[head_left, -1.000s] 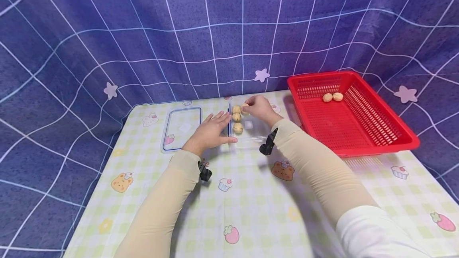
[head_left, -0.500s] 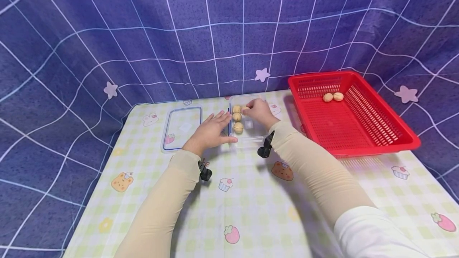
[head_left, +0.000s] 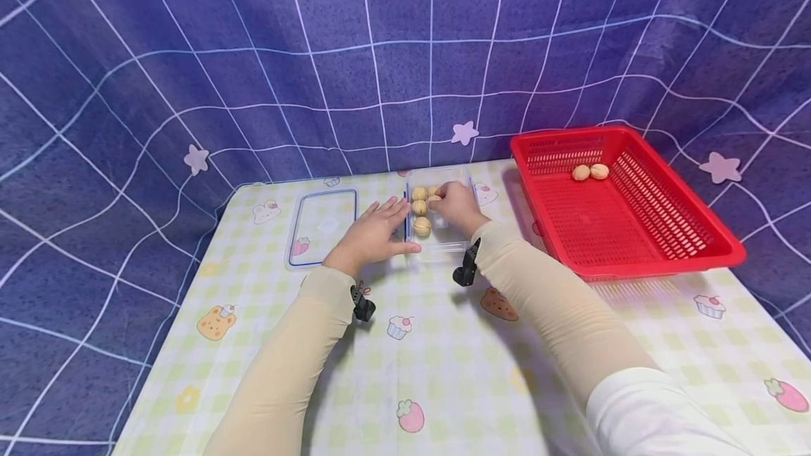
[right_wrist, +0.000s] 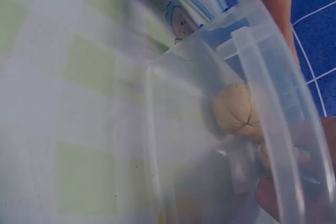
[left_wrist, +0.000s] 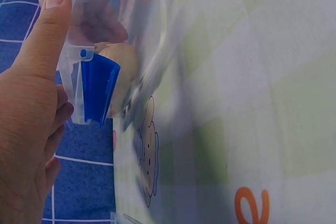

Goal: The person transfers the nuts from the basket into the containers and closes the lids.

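Note:
A clear plastic food box [head_left: 451, 236] with a blue latch [left_wrist: 98, 90] stands towards the back of the table. Several walnuts [head_left: 421, 226] line its left side, and another walnut [head_left: 433, 191] shows just beyond my right fingertips. My right hand [head_left: 457, 206] reaches down into the box, its curled fingers pinching a pale walnut [head_left: 434, 198] mostly hidden by them. Against the box's left wall my left hand [head_left: 370, 231] lies with fingers extended, the thumb along the near corner. In the right wrist view one walnut [right_wrist: 236, 109] shows through the clear wall.
To the left lies the clear lid [head_left: 323, 227] with its blue seal. A red slotted basket [head_left: 627, 271] stands at the right, with two walnuts [head_left: 590, 172] at its far end. Behind the table hangs a blue gridded curtain [head_left: 393, 62].
My right hand has shifted slightly towards me inside the box, uncovering a walnut at the back. My left hand stays in place.

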Motion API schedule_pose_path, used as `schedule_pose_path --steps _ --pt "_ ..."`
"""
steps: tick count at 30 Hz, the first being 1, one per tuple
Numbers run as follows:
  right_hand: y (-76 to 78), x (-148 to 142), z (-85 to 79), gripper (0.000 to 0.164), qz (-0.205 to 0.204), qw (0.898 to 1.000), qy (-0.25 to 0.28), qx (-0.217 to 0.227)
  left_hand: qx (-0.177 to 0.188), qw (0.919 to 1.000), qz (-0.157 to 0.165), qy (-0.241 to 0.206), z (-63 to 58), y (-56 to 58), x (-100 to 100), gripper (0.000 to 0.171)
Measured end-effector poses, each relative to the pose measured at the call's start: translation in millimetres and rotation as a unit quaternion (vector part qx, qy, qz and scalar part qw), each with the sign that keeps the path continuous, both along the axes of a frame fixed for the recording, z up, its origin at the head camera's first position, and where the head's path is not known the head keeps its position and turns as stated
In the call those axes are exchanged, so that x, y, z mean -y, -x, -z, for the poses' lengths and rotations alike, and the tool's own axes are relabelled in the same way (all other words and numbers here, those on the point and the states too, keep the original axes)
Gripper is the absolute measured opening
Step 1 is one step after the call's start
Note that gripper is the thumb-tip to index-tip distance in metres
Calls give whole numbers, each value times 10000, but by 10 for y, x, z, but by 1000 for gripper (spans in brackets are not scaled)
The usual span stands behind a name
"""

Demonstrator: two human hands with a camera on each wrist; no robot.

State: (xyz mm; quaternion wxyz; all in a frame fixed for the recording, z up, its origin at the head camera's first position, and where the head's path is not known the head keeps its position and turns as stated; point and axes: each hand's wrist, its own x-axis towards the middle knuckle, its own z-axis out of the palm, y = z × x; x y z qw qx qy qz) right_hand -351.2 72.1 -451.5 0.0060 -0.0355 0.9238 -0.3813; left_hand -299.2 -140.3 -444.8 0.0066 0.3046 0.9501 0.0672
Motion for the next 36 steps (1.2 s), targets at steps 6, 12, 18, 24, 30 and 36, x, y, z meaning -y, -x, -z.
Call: schedule_pose_path --steps 6,12,18,24,30,36 --pt "20 15 39 31 106 9993 -367 0 13 10000 -1 -30 -14 -7 10 100" --pt "18 21 41 29 220 9983 -546 36 18 10000 -49 3 0 3 3 100" --pt "23 49 52 31 224 9968 -758 73 21 10000 -75 24 22 11 8 101" --pt "30 45 85 31 257 9959 -865 -31 18 10000 -21 -35 25 0 0 100" --pt "34 42 102 30 229 9960 -864 -85 0 10000 -3 -68 16 -5 -6 99" --pt "44 54 119 33 177 9960 -879 -60 41 10000 -39 -28 13 -2 -6 99"
